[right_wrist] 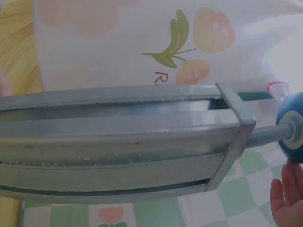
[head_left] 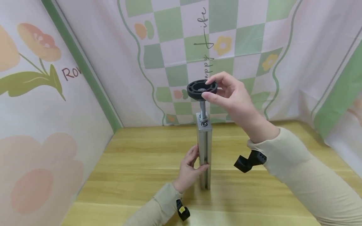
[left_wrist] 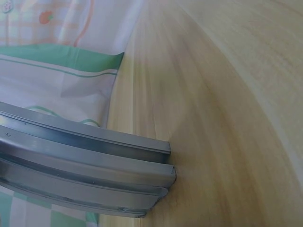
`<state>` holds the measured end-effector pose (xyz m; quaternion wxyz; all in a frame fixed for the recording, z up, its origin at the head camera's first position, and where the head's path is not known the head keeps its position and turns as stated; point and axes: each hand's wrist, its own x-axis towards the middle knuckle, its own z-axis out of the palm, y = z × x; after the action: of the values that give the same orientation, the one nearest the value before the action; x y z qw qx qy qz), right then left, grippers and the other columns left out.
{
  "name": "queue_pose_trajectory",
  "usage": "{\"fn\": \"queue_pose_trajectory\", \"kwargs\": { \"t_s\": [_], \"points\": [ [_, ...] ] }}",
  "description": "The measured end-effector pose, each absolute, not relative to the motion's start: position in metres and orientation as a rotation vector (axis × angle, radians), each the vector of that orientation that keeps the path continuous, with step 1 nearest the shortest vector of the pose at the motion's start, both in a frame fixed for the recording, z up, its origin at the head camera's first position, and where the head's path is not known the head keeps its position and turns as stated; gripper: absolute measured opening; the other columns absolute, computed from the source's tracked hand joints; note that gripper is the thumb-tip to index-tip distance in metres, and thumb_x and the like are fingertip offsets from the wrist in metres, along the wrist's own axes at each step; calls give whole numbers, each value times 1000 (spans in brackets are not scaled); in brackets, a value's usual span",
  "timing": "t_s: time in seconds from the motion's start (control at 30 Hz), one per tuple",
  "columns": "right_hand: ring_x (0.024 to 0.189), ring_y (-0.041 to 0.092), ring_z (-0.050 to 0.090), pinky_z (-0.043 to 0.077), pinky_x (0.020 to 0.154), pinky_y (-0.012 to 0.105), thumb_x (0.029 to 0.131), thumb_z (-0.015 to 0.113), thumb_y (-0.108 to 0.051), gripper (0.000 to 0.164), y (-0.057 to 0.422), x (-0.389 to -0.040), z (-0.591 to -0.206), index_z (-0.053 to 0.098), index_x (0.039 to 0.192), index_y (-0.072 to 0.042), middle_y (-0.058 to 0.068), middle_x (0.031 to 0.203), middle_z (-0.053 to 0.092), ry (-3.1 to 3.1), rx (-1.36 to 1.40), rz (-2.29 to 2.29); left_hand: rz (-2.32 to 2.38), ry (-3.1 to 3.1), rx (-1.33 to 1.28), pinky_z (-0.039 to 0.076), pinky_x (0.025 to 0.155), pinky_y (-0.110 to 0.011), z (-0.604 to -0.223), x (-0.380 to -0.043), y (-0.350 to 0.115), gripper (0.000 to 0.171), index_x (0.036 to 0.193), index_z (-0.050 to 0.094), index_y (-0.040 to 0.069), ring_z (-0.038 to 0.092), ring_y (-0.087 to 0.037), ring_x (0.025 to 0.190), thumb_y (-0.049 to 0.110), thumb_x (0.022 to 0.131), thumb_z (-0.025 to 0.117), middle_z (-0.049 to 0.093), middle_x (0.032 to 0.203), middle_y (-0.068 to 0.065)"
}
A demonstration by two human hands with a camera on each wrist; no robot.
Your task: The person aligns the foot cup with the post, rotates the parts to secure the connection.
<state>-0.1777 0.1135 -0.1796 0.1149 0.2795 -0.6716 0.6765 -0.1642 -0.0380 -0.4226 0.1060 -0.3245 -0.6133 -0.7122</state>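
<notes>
An aluminium extrusion profile [head_left: 205, 147] stands upright on the wooden tabletop. My left hand [head_left: 187, 172] grips its lower half, thumb on the near side and fingers on the left. From the metal end plate [head_left: 203, 127] on top rises a threaded rod [head_left: 202, 108] carrying a round black levelling foot [head_left: 194, 93], pad uppermost. The thumb and fingers of my right hand [head_left: 233, 94] pinch the foot's right rim. In the right wrist view, fingertips meet the edge of the foot [right_wrist: 289, 127]. The profile's bottom end [left_wrist: 161, 177] meets the wood in the left wrist view.
The wooden tabletop [head_left: 135, 175] runs back to a patterned curtain [head_left: 175, 53] behind the profile. A flowered curtain [head_left: 51, 116] hangs on the left and another curtain [head_left: 339, 103] on the right. Each sleeve has a small black wrist camera at the cuff.
</notes>
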Motion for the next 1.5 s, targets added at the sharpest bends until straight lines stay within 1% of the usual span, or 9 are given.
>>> {"fn": "queue_pose_trajectory", "kwargs": {
  "t_s": [0.23,0.47,0.67,0.73,0.83,1.0,1.17,1.33,1.5],
  "points": [
    [96,16,51,44,90,22,81,71,-4,20,104,-172,-177,53,90,-6,0,96,49,-2056,707,1668,-2090,-1825,-936,41,104,-25,-425,-164,-38,85,140,38,40,50,-6,114,-12,78,66,39,142,-16],
    [101,13,43,42,84,20,79,72,-5,27,94,-169,-180,46,83,-3,-1,103,41,-2018,606,1616,-2060,-1821,-951,42,103,-26,-425,-165,-38,86,141,37,38,50,-6,115,-13,79,66,39,141,-21],
    [109,14,42,43,88,19,78,73,-1,29,91,-169,-181,44,80,-1,0,113,41,-1949,648,1648,-2076,-1824,-948,41,104,-26,-424,-165,-38,84,141,37,37,50,-6,115,-12,79,66,40,141,-14],
    [109,16,43,43,87,18,78,71,1,25,92,-171,-182,47,84,-1,2,117,42,-1930,696,1672,-2089,-1831,-943,41,103,-26,-424,-165,-38,84,140,38,38,50,-6,114,-12,79,66,41,141,-9],
    [106,17,47,46,83,16,82,61,1,17,96,-176,-185,52,95,-4,5,122,43,-1870,818,1800,-2095,-1831,-944,42,102,-25,-424,-165,-38,84,140,38,39,50,-6,114,-12,79,66,41,140,-6],
    [97,14,56,44,89,24,86,46,-11,25,103,-193,-187,54,110,-12,9,120,48,-1726,1074,2124,-2084,-1838,-945,42,102,-24,-424,-164,-39,84,141,36,38,50,-5,114,-11,80,66,40,141,-14],
    [104,19,58,43,93,30,87,46,-17,36,115,-206,-182,53,122,-13,9,126,49,-1748,1351,2253,-2080,-1845,-945,42,102,-24,-424,-164,-38,83,141,36,39,49,-5,115,-10,81,66,39,141,-17],
    [113,22,56,43,97,31,84,48,-12,47,123,-211,-175,52,131,-15,9,133,52,-1883,1538,2117,-2089,-1835,-945,42,101,-24,-424,-164,-39,84,139,37,41,49,-5,114,-10,80,67,40,141,-11],
    [112,21,57,45,98,29,87,44,-3,49,126,-211,-171,48,134,-12,6,132,55,-1951,1609,1986,-2090,-1825,-949,43,100,-24,-423,-164,-39,86,138,37,45,50,-5,112,-9,79,67,40,141,-10]
  ]
}}
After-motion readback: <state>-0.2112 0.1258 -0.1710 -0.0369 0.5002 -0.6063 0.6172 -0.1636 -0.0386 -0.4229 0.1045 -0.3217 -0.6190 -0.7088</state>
